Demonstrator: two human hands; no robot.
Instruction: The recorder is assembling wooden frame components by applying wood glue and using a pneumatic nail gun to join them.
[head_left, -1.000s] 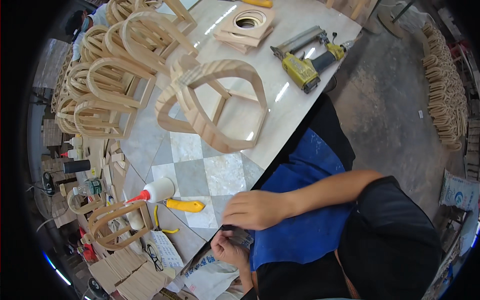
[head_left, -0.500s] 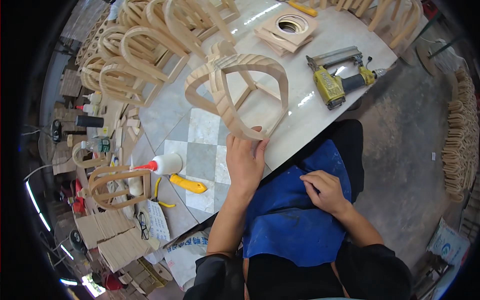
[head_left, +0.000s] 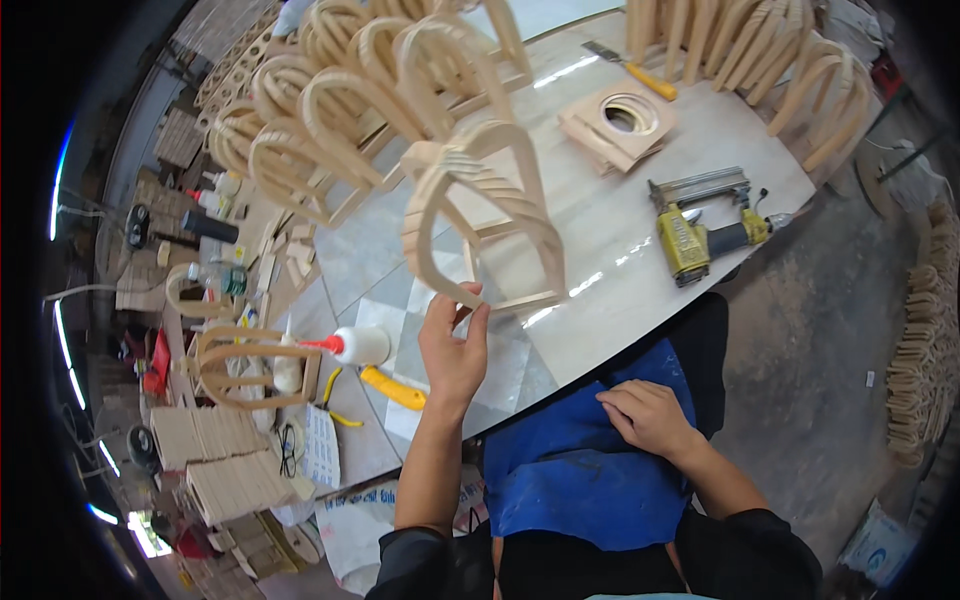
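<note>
One frame (head_left: 508, 205), its ribs (head_left: 415, 228) already joined on top, stood on the bench (head_left: 610, 245), left hand (head_left: 453, 352) pinching its base (head_left: 530, 300), right hand (head_left: 648, 416) loosely curled on the apron (head_left: 580, 495); remaining work didn't show.

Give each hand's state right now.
Left hand: closed on the wooden frame at its lower edge.
Right hand: open, loosely curled, holding nothing visible.

White glare on the tabletop (head_left: 610, 220), tube lights (head_left: 61, 335) far left, slightly blurred wooden frame (head_left: 414, 238), black fisheye vignette.
</note>
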